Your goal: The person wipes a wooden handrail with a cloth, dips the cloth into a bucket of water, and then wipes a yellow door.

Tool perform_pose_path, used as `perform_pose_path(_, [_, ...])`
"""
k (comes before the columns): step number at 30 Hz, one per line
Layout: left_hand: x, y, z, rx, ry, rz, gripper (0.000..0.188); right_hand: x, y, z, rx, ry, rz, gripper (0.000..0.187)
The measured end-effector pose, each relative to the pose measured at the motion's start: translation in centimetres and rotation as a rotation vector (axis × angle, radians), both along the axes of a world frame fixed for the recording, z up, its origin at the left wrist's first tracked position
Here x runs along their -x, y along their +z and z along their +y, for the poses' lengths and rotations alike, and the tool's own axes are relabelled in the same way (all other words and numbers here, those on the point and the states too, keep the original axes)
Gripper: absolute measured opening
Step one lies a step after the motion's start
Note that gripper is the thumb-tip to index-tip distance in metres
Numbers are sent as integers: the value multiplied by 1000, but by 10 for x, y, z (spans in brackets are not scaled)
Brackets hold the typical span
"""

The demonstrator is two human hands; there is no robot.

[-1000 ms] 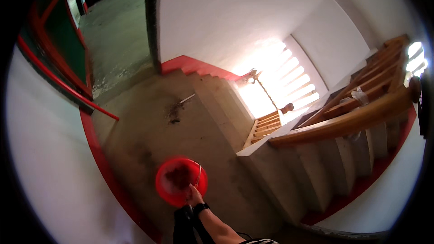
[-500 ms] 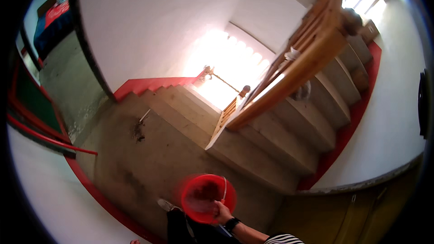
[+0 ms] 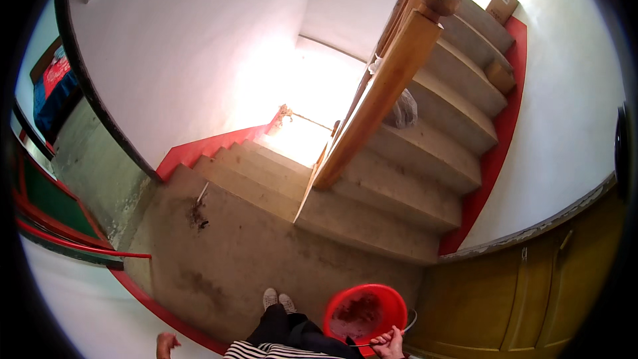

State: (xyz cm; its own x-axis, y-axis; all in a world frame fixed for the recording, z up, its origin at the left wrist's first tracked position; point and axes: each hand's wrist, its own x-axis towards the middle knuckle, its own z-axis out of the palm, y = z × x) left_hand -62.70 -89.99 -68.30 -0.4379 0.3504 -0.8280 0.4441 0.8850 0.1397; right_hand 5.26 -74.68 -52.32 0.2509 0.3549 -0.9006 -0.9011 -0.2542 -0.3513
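A round red bucket (image 3: 393,307) is at the lower right of centre, with dark, wet-looking matter on its bottom. My right hand (image 3: 389,343) is closed on the bucket's thin handle at its near side. At the lower left, beside the white wall, hangs my left hand (image 3: 167,344), its fingers loosely bent and nothing visible in them. My feet in light shoes (image 3: 270,298) stand on the landing to the left of the bucket. Whether the bucket rests on the floor or hangs just above it, I cannot make out.
Stairs (image 3: 266,169) lead down ahead; others (image 3: 425,173) rise at the right past a wooden banister (image 3: 379,96). Plastic bags and cardboard boxes (image 3: 502,4) sit on the rising steps. Dark debris (image 3: 197,216) with a pale stick lies on the landing. A brown door (image 3: 492,299) is right.
The bucket and my right hand have moved to the right, away from my legs. More of my left hand shows. My view has turned, and both feet now appear.
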Motion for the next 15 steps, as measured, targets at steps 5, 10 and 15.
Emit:
perform_pose_path(5, [19,18,143,-443,142,-45,12,-3,-13,-62,25,-322,-65,40])
perform_pose_path(10, [-10,64,300,-567,129,-195,9,-10,-42,-112,-8,-533,-14,45])
perform_pose_path(15, [-77,89,436,-746,-199,-302,13,-24,-93,-190,-244,-697,190,45])
